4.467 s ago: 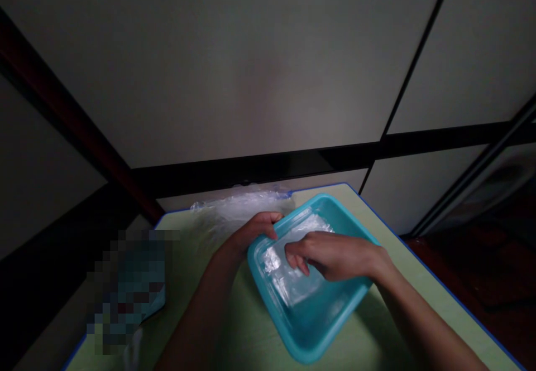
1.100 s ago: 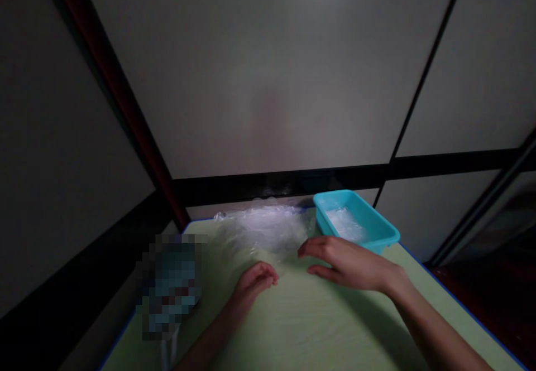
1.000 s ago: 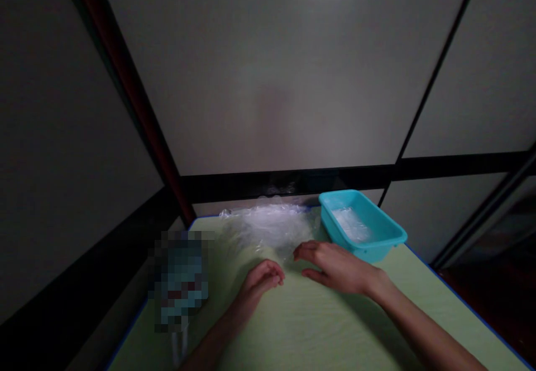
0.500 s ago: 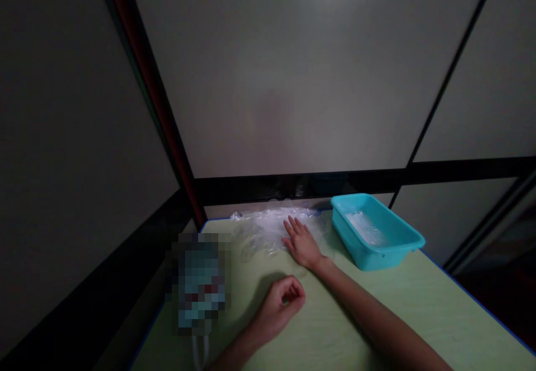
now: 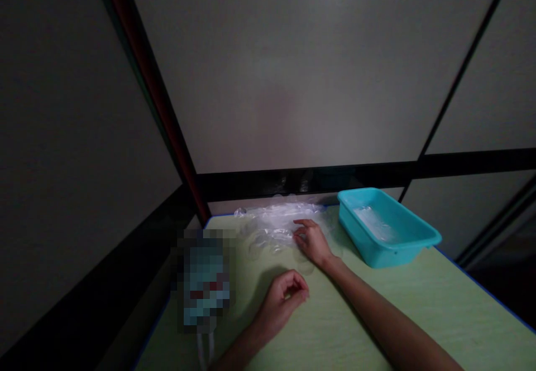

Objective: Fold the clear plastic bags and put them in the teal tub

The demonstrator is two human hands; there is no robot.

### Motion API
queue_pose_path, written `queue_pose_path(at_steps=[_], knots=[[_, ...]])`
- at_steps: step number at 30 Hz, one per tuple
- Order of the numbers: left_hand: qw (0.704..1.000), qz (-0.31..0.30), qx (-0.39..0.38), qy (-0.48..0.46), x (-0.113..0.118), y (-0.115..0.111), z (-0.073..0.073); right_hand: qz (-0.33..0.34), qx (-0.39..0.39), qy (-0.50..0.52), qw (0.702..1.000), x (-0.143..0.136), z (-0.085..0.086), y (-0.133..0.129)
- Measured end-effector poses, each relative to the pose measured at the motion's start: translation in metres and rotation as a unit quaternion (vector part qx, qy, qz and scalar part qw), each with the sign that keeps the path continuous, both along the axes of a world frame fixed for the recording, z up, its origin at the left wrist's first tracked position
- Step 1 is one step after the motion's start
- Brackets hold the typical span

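My right hand (image 5: 314,244) rests on the right part of a crumpled pile of thin clear plastic film (image 5: 268,226) at the back of the table. Its thumb and lower fingers are bent together on the film, while the index finger reaches out to the left. A loose clear edge shows below its wrist. Nearer to me, my left hand (image 5: 281,301) hovers low over the table, thumb and fingertips brought together in a ring. I see nothing between them.
A turquoise plastic basin (image 5: 387,256) stands at the right, with a clear packet (image 5: 377,225) lying inside. On the left is a blurred-out pale item (image 5: 207,282) with a white strap. The green table (image 5: 335,326) has a blue edge; a panelled wall (image 5: 301,81) rises behind.
My right hand's fingers, spread flat before, have drawn in and bent over the film. My left hand keeps its ring shape. The whole view has shifted slightly.
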State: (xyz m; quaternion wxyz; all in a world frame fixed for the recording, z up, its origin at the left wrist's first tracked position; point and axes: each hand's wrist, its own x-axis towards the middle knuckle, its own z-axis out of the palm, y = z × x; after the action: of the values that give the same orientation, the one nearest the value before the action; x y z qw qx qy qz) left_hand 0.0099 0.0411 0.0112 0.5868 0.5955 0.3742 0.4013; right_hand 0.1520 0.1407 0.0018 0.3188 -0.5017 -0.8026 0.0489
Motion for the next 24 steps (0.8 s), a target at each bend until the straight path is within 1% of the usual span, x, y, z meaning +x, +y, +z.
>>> queue_pose_path(at_steps=[5, 8, 13, 16, 20, 22, 24], knots=[[1.0, 0.002, -0.011, -0.005, 0.0, 0.001, 0.001, -0.021, 0.02, 0.076, 0.997, 0.005, -0.004, 0.007], [1.0, 0.003, -0.017, -0.012, 0.0, 0.001, 0.001, -0.027, 0.023, 0.121, 0.992, 0.008, 0.002, 0.011], [0.999, 0.009, -0.026, -0.021, -0.002, 0.001, 0.001, -0.013, 0.015, 0.201, 0.979, 0.015, 0.028, 0.015], [0.999, 0.009, -0.027, -0.029, -0.002, 0.002, 0.001, -0.004, 0.004, 0.263, 0.965, 0.017, 0.042, 0.015], [0.999, 0.008, -0.026, -0.046, -0.002, 0.003, 0.002, 0.007, -0.004, 0.362, 0.932, 0.017, 0.061, 0.011], [0.998, 0.009, -0.026, -0.056, -0.002, 0.003, 0.003, 0.018, -0.003, 0.414, 0.91, 0.017, 0.075, 0.005], [0.997, 0.014, -0.028, -0.071, -0.002, 0.002, 0.004, 0.038, -0.002, 0.461, 0.886, 0.017, 0.093, -0.005]])
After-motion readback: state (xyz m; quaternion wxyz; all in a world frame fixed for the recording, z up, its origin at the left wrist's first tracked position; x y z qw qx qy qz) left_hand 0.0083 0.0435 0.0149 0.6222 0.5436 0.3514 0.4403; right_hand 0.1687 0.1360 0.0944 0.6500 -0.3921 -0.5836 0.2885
